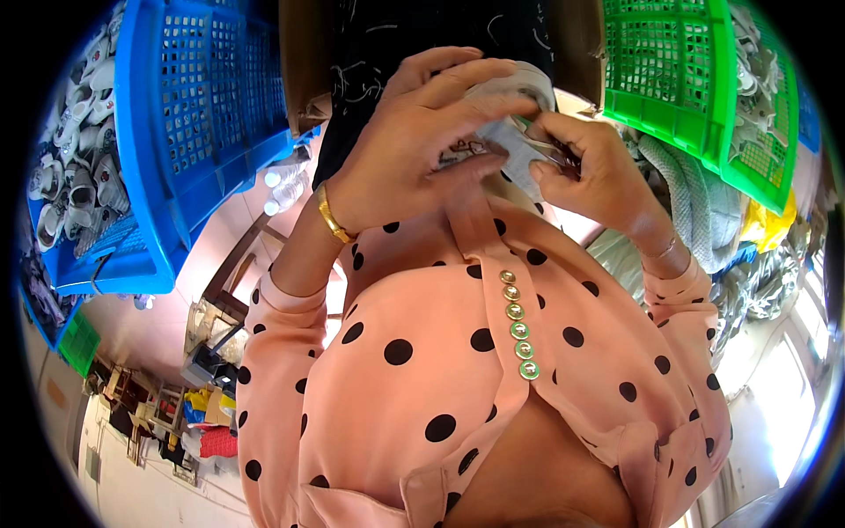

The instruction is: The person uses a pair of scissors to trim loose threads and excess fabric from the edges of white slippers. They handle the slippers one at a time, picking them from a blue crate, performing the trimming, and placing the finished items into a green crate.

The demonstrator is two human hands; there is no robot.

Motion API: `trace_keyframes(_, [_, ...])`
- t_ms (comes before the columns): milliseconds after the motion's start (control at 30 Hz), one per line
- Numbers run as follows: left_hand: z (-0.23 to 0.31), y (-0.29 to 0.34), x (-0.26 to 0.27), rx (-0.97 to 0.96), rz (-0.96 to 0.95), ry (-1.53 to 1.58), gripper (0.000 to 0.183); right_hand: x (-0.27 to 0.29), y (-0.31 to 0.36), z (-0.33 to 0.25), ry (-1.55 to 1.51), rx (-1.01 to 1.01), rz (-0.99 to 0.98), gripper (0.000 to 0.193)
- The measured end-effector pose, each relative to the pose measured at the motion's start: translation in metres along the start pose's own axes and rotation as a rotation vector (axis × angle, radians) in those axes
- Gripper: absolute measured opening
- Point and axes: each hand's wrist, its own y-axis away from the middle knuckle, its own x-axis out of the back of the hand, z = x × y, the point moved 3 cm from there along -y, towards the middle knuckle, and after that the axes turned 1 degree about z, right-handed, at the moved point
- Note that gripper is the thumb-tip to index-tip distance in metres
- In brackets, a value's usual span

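Note:
A small grey-and-white shoe point(515, 145) is between my hands, above dark cloth with white squiggles point(431, 26). My left hand point(409, 132) closes round the shoe, with fingers across its top and the thumb below; a patterned patch shows between them. On the shoe's other side, my right hand point(603, 172) is closed in a pinch. Something dark and shiny shows between its thumb and forefinger, too small to make out. Part of the shoe lies hidden behind my fingers.
At the left stands a blue plastic crate point(150, 114) beside a heap of small shoes point(79, 167). A green crate point(669, 70) is on the right, near more pale shoes point(755, 79). Grey fabric point(687, 189), a yellow bag point(770, 220) and clear plastic bags point(748, 295) lie close by.

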Motion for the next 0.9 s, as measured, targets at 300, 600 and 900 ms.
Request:
trace_keyframes(300, [0.012,-0.027,0.014,0.383,0.168,0.373,0.017,0.048,-0.038,-0.042,0.041,0.297,0.236,0.027])
trace_keyframes(600, [0.011,-0.001,0.019,0.808,0.320,0.834,0.024,0.045,-0.043,-0.027,0.112,0.421,0.418,0.024])
trace_keyframes(900, [0.016,0.000,0.019,0.806,0.401,0.780,0.023,0.033,-0.017,-0.058,0.832,0.587,0.504,0.039])
